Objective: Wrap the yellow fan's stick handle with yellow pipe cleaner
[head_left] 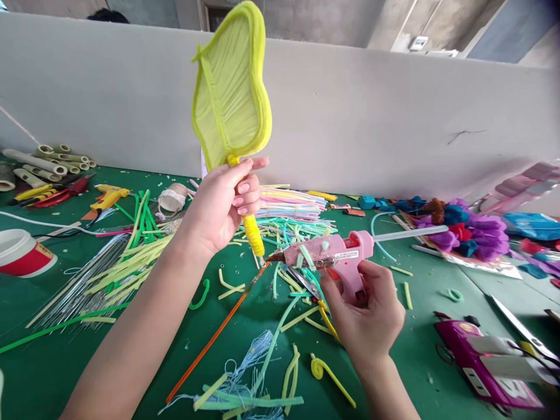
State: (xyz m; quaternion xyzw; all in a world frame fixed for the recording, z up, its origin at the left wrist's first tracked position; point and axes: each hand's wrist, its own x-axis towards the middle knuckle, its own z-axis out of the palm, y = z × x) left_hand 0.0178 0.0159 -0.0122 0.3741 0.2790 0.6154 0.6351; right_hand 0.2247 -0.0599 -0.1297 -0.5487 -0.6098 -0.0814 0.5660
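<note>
My left hand [231, 201] is closed round the yellow-wrapped handle of a leaf-shaped yellow fan [231, 87], its panel upright above the fist. The handle's lower end points down toward the table. In my right hand [371, 309] is a pink hot glue gun [332, 254], gripped by its handle, with a long clear glue stick [411, 233] out of its back. The gun's brown-stained nozzle lies close to the bottom tip of the fan handle; whether they touch I cannot tell. An orange stick [210, 344] on the table runs up to just below that tip.
Chenille stem pieces and blue tassels [249, 367] litter the green table [153, 326]. Scissors [308, 283] lie behind the gun. A purple power strip [485, 361] and open scissors [522, 329] are right; a paper cup [24, 254], wire bundle [96, 286] and yellow glue gun [109, 198] are left.
</note>
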